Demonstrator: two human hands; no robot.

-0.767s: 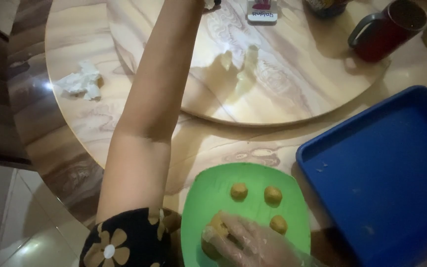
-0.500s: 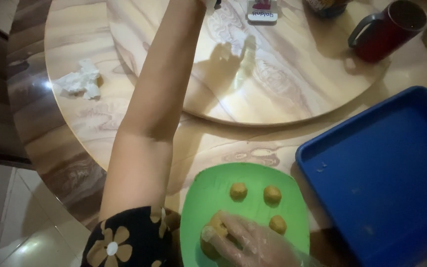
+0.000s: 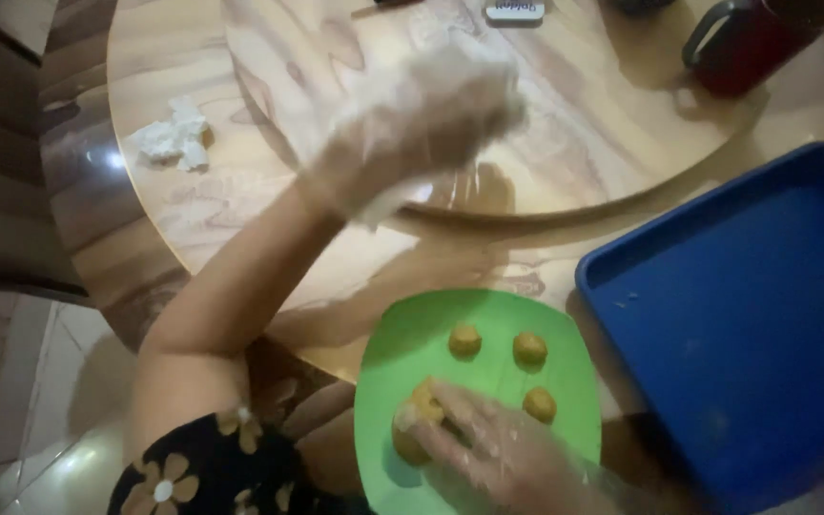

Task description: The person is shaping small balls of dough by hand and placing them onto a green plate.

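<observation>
Both hands wear thin clear gloves: the right hand (image 3: 488, 448) presses fingers on a dough lump (image 3: 417, 424) at the green plate's (image 3: 388, 372) near-left edge, beside three small balls (image 3: 512, 367). Gentle, even pressure suits shaping, away from the rim. Farther off, the left hand (image 3: 422, 119) hovers blurred, grip unclear, above the wooden turntable (image 3: 574, 143); the blue tray (image 3: 746, 315) crowds the right.

Warm dim light, glare spot on the surface (image 3: 112, 157) left of the motion-blurred left hand (image 3: 422, 119); soft overall.

round wooden table (image 3: 193, 219), pale tiled floor (image 3: 30, 381)
</observation>
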